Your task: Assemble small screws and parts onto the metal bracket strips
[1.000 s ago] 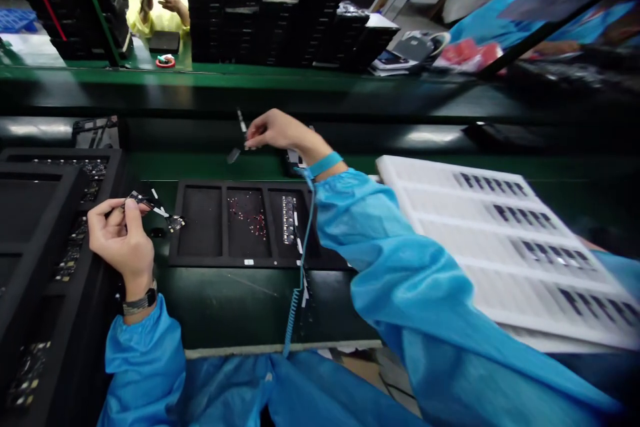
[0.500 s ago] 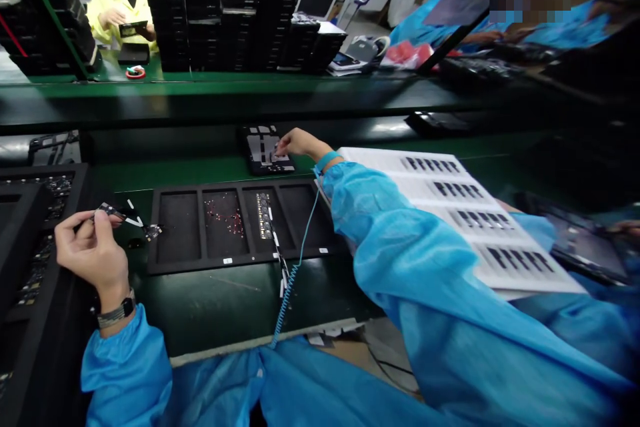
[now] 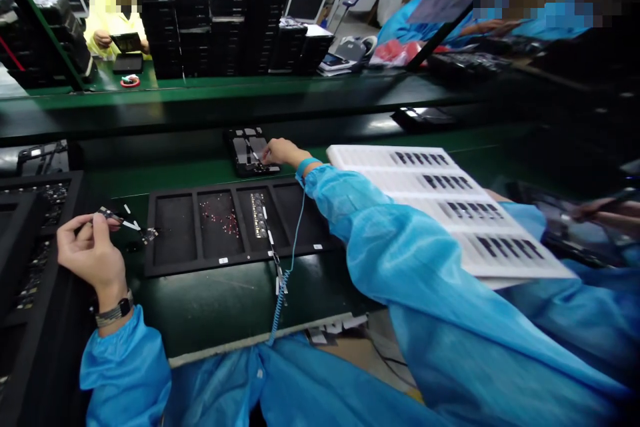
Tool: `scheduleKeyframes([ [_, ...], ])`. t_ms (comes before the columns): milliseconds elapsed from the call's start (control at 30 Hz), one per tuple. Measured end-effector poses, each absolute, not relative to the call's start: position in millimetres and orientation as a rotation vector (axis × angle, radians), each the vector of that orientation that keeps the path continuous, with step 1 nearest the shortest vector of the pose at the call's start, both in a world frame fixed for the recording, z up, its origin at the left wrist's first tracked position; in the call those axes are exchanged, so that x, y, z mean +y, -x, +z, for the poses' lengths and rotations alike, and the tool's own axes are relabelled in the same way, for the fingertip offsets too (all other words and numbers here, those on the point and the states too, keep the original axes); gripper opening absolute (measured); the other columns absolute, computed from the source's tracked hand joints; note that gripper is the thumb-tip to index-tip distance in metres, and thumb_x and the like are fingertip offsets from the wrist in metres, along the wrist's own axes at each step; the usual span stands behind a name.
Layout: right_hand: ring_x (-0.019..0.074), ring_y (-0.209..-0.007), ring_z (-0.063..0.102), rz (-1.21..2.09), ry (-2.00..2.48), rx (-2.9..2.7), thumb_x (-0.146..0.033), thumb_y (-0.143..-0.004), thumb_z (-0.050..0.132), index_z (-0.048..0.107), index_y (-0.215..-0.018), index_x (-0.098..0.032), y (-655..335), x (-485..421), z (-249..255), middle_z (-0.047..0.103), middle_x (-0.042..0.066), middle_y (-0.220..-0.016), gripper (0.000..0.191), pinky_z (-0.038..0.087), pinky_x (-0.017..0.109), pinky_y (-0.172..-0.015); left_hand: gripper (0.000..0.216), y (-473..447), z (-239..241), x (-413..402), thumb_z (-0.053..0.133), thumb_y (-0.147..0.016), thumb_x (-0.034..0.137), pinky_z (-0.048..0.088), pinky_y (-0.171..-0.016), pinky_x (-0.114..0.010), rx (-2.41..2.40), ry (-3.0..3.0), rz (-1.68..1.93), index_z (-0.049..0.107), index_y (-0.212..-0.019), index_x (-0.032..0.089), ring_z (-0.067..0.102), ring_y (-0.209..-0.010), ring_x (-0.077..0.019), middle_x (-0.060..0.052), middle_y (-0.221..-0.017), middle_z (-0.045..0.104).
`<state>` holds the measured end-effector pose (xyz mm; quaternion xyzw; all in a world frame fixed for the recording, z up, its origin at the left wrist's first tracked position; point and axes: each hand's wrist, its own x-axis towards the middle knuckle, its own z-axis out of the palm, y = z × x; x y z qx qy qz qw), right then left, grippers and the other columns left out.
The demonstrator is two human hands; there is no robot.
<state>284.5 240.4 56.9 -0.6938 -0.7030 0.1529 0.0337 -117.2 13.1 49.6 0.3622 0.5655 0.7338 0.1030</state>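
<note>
My left hand point(image 3: 95, 247), with a watch on its wrist, pinches a small circuit board with a flex cable point(image 3: 116, 215). White strips and a smaller board end dangle from it beside the foam tray point(image 3: 197, 227). Further off, my right hand point(image 3: 283, 152) reaches to an opened tablet-like device point(image 3: 245, 143) lying flat. Its fingers are closed together at the device's near right part, and what they pinch is hidden. A pale thin strip point(image 3: 253, 150) slants across the device towards those fingertips. A blue wrist strap with a coiled cord point(image 3: 281, 307) runs from my right wrist.
The tray's compartments hold small red-wired parts point(image 3: 220, 217) and a row of small boards point(image 3: 259, 215) with strips hanging over the edge. Printed sheets point(image 3: 420, 193) lie under my right arm. Dark trays of boards point(image 3: 37, 267) stand left. Co-workers sit opposite and at right.
The view has shifted slightly. My right hand has moved a little nearer along the device, where a pale slanting strip now shows. My left hand still holds the board.
</note>
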Motion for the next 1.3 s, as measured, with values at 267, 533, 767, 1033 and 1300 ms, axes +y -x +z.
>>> scheduleKeyframes([
  [267, 0.0219, -0.085, 0.07, 0.616, 1.596, -2.064, -0.027, -0.1, 0.066, 0.079, -0.1, -0.011, -274, 177, 63, 0.077, 0.011, -0.089, 0.02, 0.053, 0.033, -0.083, 0.025, 113, 57, 6, 0.082, -0.089, 0.024, 0.063, -0.066, -0.031, 1.315, -1.132, 1.967, 0.06, -0.097, 0.017, 0.08, -0.076, -0.0231, -0.004, -0.082, 0.08],
  [533, 0.0182, -0.085, 0.068, 1.139, 1.134, -2.315, -0.012, -0.096, 0.055, 0.069, -0.113, -0.016, -211, 83, 42, 0.076, 0.004, -0.093, 0.022, 0.051, 0.03, -0.081, 0.026, 98, 77, -5, 0.095, -0.078, 0.034, 0.063, -0.068, -0.028, 1.113, -1.235, 1.701, 0.075, -0.085, 0.019, 0.074, -0.073, -0.0155, -0.003, -0.086, 0.078],
  [767, 0.0132, -0.063, 0.06, 1.299, 1.023, -2.171, -0.022, -0.106, 0.045, 0.065, -0.107, -0.018, -206, 61, 43, 0.078, 0.006, -0.095, 0.021, 0.049, 0.027, -0.066, 0.024, 71, 104, -22, 0.089, -0.081, 0.03, 0.06, -0.066, -0.026, 1.198, -1.273, 1.507, 0.081, -0.101, 0.018, 0.072, -0.07, -0.0156, -0.002, -0.078, 0.074],
  [1033, 0.0169, -0.074, 0.063, 0.973, 1.33, -2.269, -0.016, -0.095, 0.066, 0.073, -0.1, -0.017, -191, 87, 11, 0.07, 0.0, -0.076, 0.008, 0.04, 0.027, -0.072, 0.016, 64, 123, -33, 0.085, -0.085, 0.027, 0.059, -0.07, -0.028, 1.414, -1.495, 1.439, 0.079, -0.097, 0.02, 0.073, -0.081, -0.0185, -0.004, -0.089, 0.076],
  [1300, 0.0219, -0.087, 0.069, 0.622, 1.616, -2.347, -0.014, -0.095, 0.068, 0.079, -0.102, -0.02, -171, 110, 19, 0.079, 0.005, -0.092, 0.014, 0.044, 0.031, -0.077, 0.021, 72, 127, -24, 0.076, -0.087, 0.018, 0.057, -0.062, -0.027, 1.446, -1.506, 1.346, 0.083, -0.106, 0.019, 0.07, -0.069, -0.0155, -0.004, -0.084, 0.075],
])
